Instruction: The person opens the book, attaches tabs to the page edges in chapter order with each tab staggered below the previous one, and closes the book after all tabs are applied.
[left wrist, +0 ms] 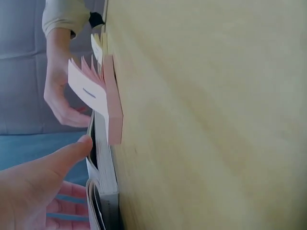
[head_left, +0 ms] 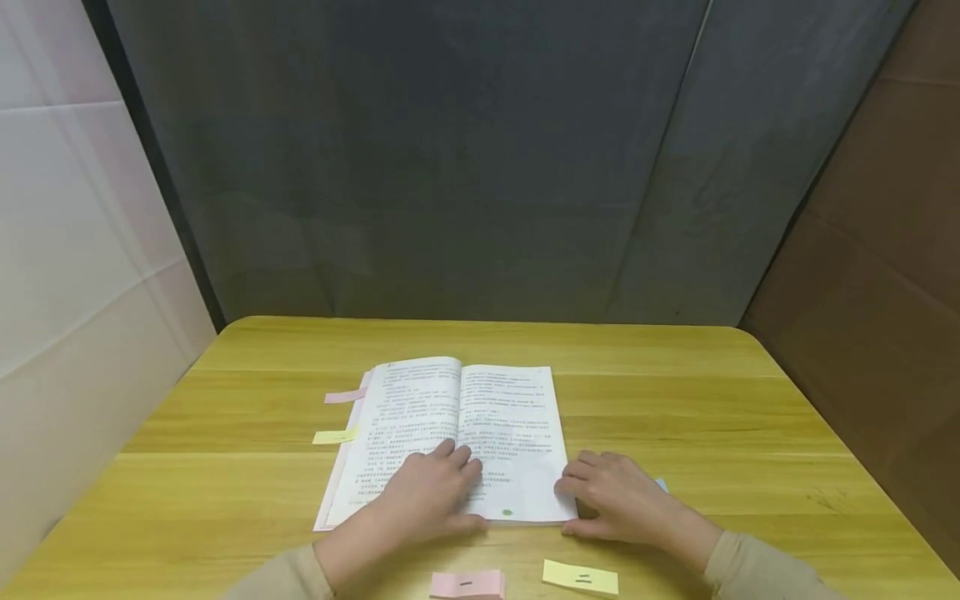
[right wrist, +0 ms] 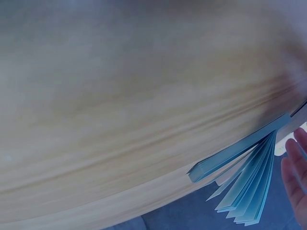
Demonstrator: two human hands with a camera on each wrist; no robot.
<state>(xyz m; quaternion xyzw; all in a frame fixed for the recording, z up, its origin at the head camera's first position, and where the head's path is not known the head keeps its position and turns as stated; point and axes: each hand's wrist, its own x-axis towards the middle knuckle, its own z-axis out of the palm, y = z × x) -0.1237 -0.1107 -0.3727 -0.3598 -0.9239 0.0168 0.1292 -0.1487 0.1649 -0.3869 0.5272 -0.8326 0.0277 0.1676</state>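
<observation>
An open book (head_left: pixel 517 417) with printed pages lies on the table, a pink tab (head_left: pixel 345 397) and a yellow tab (head_left: pixel 334 437) jutting from its left edge. My left hand (head_left: pixel 433 490) rests on the lower middle of the book near the fold, thumb by the bottom edge. At the lower right corner, my right hand (head_left: pixel 618 498) touches the page edge with relaxed fingers. In the left wrist view the book's thick spine side (left wrist: pixel 106 177) shows beneath the left hand (left wrist: pixel 38 182). The right wrist view catches only some right fingers (right wrist: pixel 295 167).
Near the front edge lie a pink sticky-note pad (head_left: pixel 467 584) with one stroke and a yellow pad (head_left: pixel 580 577) with two strokes. A blue pad (right wrist: pixel 240 148), mostly hidden behind the right hand in the head view, has fanned sheets. Dark cloth (head_left: pixel 450 167) stands behind the table.
</observation>
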